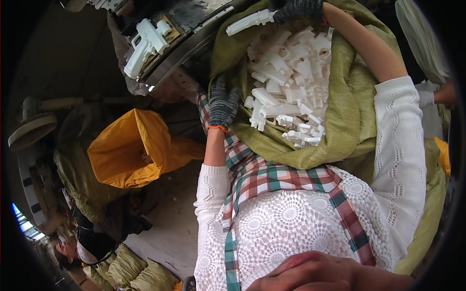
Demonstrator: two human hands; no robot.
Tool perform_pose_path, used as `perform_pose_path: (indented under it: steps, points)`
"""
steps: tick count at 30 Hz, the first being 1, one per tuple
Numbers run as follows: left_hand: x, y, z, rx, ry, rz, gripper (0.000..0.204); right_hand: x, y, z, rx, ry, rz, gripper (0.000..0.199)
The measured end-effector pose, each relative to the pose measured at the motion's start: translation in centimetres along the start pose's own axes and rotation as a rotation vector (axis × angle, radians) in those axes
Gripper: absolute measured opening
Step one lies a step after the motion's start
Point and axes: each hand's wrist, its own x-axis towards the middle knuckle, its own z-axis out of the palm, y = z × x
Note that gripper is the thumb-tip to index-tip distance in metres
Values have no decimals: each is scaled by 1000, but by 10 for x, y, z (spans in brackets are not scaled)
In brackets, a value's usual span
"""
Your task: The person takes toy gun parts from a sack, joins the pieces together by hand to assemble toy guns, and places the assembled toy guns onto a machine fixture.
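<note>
In front of me an olive-green woven sack [352,116] stands wide, filled with a heap of white plastic toy gun parts [291,68]. My right hand [298,11], in a dark grey knit glove, reaches over the far side of the sack. It is closed on one end of a white plastic toy gun part [250,22], which points left above the heap; the upper edge of the view cuts off some of the hand. My left hand [223,104], gloved alike, rests against the sack's left rim with its fingers stretched out and holds nothing visible.
A white toy gun [148,46] lies on the edge of a dark machine table [194,29] at the far left. An orange sack [119,145] gapes at the left, near a round white fan [33,128]. Another person [68,250] is at the lower left, and someone's hand [445,94] shows at the right.
</note>
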Motion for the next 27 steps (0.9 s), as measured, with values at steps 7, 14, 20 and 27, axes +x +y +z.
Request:
perform_pose_path:
  steps: [7, 14, 20, 27]
  points:
    - [1, 0, -3, 1, -17, -19, 56, -11, -22, -27, 337, -370, 56, 22]
    - [-10, -4, -22, -317, 204, 196, 27, -25, -49, -43, 480, -703, -82, 39]
    - [-14, 4, -64, -219, 754, 373, 26, -39, -96, -31, 525, -494, -85, 40]
    - [32, -7, -130, 131, 1024, 407, 48, -26, -107, -7, -56, -151, -612, 43]
